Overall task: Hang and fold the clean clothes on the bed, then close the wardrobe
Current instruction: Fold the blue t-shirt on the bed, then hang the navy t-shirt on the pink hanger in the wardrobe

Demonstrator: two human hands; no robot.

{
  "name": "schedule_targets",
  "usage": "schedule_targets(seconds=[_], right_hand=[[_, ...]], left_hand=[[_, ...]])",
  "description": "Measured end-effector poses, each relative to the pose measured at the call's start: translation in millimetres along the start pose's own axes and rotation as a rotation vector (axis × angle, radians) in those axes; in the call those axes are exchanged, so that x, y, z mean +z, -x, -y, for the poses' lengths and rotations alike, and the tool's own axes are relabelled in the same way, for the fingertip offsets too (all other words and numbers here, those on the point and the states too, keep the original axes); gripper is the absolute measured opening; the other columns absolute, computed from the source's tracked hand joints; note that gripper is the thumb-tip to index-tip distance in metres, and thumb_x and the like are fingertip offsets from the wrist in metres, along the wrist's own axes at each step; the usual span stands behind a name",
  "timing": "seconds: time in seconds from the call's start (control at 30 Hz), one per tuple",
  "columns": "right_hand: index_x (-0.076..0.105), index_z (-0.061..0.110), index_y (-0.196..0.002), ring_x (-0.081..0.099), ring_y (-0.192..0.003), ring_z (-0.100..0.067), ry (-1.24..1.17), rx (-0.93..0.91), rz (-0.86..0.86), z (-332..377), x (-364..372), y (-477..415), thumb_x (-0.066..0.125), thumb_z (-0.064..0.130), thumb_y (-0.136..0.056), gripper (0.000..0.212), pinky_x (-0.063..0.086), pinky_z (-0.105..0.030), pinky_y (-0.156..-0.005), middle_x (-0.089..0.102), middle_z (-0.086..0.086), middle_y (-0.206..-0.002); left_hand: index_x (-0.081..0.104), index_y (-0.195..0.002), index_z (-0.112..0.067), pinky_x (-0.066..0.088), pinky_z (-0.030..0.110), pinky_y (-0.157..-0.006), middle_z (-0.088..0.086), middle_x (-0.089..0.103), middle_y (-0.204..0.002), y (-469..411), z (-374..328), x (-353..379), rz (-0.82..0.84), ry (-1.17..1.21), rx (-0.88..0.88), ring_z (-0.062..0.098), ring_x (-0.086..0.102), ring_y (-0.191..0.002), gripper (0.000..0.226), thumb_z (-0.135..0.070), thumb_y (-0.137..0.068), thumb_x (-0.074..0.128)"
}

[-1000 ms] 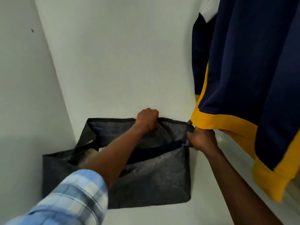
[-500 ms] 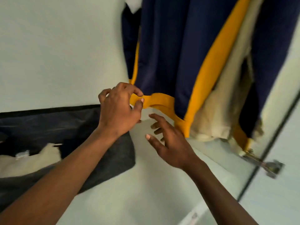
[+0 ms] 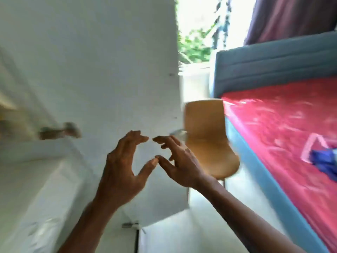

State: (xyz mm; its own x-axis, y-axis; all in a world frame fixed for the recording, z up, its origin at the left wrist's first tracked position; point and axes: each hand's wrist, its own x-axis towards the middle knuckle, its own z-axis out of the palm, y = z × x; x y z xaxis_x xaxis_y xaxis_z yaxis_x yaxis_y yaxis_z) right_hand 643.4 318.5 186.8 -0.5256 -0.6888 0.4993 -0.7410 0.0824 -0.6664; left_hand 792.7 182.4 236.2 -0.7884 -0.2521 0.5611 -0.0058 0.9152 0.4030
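Both the left hand point(image 3: 124, 168) and the right hand point(image 3: 182, 165) are empty, fingers loosely spread, off the left side of the bed point(image 3: 273, 125), where the blue garment point(image 3: 322, 159) lies, nearer the right hand.

I can read no text, label, brand or number in this view. The whole picture is blurred by motion. The white door point(image 3: 109, 70), the chair point(image 3: 206, 143), the bed point(image 3: 273, 125) and the blue cloth point(image 3: 322, 159) lying on it show me no letters or signs that I can make out.
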Motion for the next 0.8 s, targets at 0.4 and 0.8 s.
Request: schedule_targets(seconds=[0.4, 0.8], right_hand=[[0.058, 0.035, -0.129, 0.066, -0.098, -0.009, 0.05, 0.783, -0.218, -241, -248, 233, 0.069, 0.036, -0.091, 0.04, 0.057, -0.039, -0.091, 0.064, 0.008, -0.119], [0.062, 0.02, -0.127, 0.064, -0.087, -0.012, 0.039, 1.217, -0.478, -407, -345, 290, 0.071, 0.021, -0.094, 0.035, 0.055, -0.036, -0.086, 0.062, 0.0, -0.112]], left_hand=[[0.059, -0.136, -0.028, 0.035, 0.015, -0.101, -0.008, 0.049, -0.148, -62, -183, 352, 0.603, 0.313, 0.066, 0.006, 0.051, -0.13, 0.063, -0.069, -0.089, 0.057], [0.058, -0.138, -0.03, 0.035, 0.025, -0.108, -0.005, 0.049, -0.15, -165, -254, 602, 0.961, 0.419, 0.2, 0.013, 0.049, -0.136, 0.047, -0.052, -0.096, 0.064]])
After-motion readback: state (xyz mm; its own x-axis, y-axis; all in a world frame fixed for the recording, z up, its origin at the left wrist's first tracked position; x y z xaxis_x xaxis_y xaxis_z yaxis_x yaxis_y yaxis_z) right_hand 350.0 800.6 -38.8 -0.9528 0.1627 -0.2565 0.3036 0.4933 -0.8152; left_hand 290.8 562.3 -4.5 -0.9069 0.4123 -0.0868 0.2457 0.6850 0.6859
